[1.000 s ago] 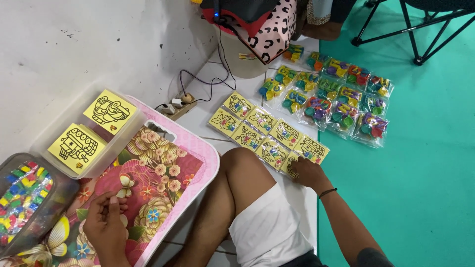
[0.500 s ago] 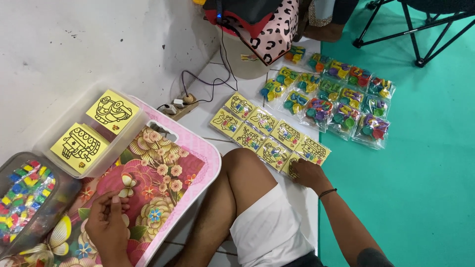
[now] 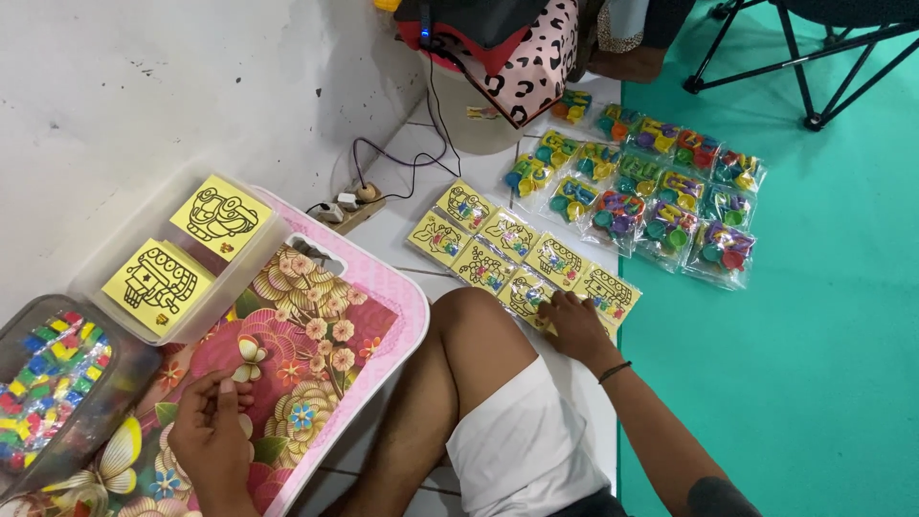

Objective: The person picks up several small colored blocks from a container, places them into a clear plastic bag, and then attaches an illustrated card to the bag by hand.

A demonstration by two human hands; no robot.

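My left hand rests on the pink floral lap table, fingers curled and pinching something small that I cannot make out. My right hand reaches past my bent knee to the floor and lies flat on the near end of a row of yellow picture cards, fingers touching one. A clear tray at the table's far left holds two yellow cards with black line drawings. Beside it a clear container of small coloured pieces sits at the left edge.
Several clear bags of coloured plastic pieces lie on the white tile and teal mat beyond the cards. A power strip with cables lies by the wall. A bin draped in pink spotted cloth and black chair legs stand behind.
The view has drifted slightly. My left hand has shifted a little on the lap table. My right hand stays on the yellow cards.
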